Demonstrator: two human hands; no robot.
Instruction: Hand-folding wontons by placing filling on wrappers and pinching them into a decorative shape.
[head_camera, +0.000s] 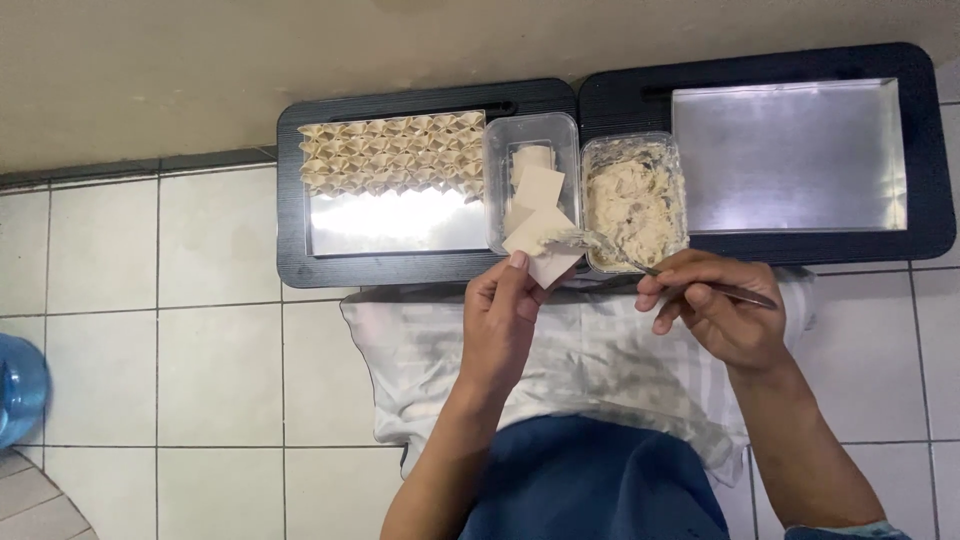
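Note:
My left hand (503, 318) holds a square dumpling wrapper (540, 242) flat on its fingertips in front of the trays. In my right hand (718, 308) is a metal spoon (610, 248), gripped by the handle, its bowl resting on the wrapper with a dab of pale filling. Just behind the spoon stands a clear tub of pale filling (634, 200). Beside it, a clear tub (530, 178) holds a stack of square wrappers.
A metal tray (395, 222) on a black board at the left carries several rows of folded dumplings along its far half. Another metal tray (790, 155) lies on a black board at the right. A striped cloth (590, 365) covers my lap. A blue water bottle (18, 385) sits on the tiled floor at far left.

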